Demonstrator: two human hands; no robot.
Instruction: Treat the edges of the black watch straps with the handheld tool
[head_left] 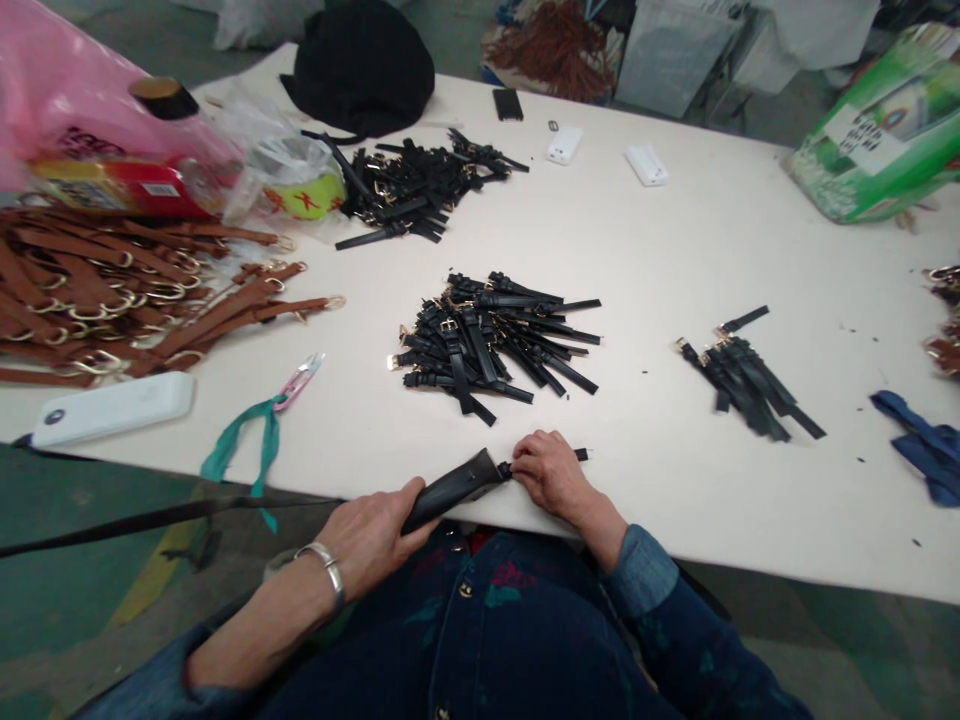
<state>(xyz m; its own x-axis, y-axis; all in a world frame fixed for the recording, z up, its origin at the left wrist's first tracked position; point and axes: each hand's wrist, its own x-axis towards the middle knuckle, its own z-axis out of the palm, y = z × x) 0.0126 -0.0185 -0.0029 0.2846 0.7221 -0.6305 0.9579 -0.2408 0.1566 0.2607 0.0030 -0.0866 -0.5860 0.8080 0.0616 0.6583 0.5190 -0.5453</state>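
A wide black leather strap piece (pixel 457 488) lies slanted at the table's near edge, with my left hand (pixel 375 535) wrapped round its lower end. At its upper right end, my right hand (pixel 551 475) pinches a small black buckle strap (pixel 582 455), whose tip sticks out beyond the fingers. The fingers of my right hand cover most of that small strap. Just beyond my hands lies a pile of black buckle straps (pixel 480 340). A smaller group of black straps (pixel 750 385) is to the right.
On the white table (pixel 675 260), brown straps (pixel 97 290), a white power bank (pixel 112 408) and pink snips (pixel 300 382) with a green ribbon lie left. Farther back are more black straps (pixel 420 180) and a black cap (pixel 364 65). A green bag (pixel 877 130) stands right.
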